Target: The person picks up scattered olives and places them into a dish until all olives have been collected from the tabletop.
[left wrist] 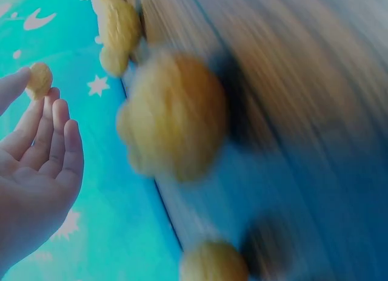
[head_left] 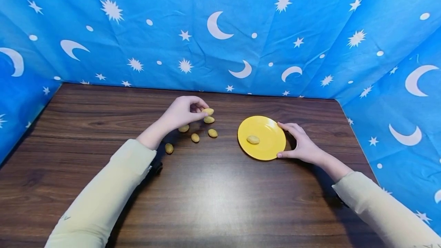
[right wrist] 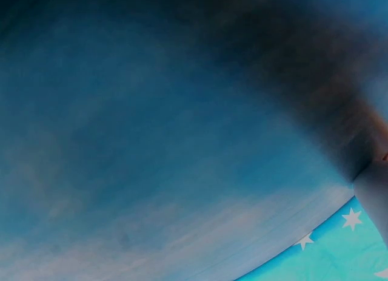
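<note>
Sleeve [head_left: 100, 194], open tabletop [head_left: 220, 206], right fingers [head_left: 289, 127] at plate rim [head_left: 263, 157]

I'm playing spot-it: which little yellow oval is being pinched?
The oval in the left hand; of the others, one lies on the yellow plate, the rest on the table.

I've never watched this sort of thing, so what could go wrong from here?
The pinched oval piece might slip, since only the fingertips of the left grip hold it. It could also knock the loose piece close by. If the right grip shifts the yellow plate, the single piece on it might roll.
</note>
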Demonstrator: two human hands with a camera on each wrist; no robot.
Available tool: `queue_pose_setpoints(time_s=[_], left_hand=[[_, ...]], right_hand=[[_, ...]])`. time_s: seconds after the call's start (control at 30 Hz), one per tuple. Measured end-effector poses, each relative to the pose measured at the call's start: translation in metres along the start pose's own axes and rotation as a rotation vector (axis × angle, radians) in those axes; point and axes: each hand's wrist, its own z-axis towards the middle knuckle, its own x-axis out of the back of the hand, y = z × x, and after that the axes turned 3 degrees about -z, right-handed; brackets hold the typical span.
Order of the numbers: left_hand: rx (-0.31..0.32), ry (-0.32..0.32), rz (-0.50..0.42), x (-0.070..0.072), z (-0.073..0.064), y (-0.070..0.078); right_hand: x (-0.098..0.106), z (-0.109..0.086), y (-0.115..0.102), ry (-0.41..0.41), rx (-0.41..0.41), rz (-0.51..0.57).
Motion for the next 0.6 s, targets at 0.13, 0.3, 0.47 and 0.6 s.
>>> queue_pose_setpoints(time_s=[0.13,0.3,0.47,0.6], left_hand=[[-0.011,-0.015,-0.020,-0.014,0.009,0.010],[-0.046,-0.046,-0.038,-0.030,0.019,0.024],[-0.077,-0.084,-0.026,-0.045,0.027,0.036],[-0.080,-0.120,-0.026,-0.059,0.033,0.042]], right_hand=[[0.000,0.000,-0.001,-0.002,-0.001,0.001],[0.000,0.000,-0.001,-0.004,-0.003,-0.001],[-0.001,0.000,0.000,0.000,0.001,0.003],[-0.001,0.000,0.000,0.002,-0.001,0.000]])
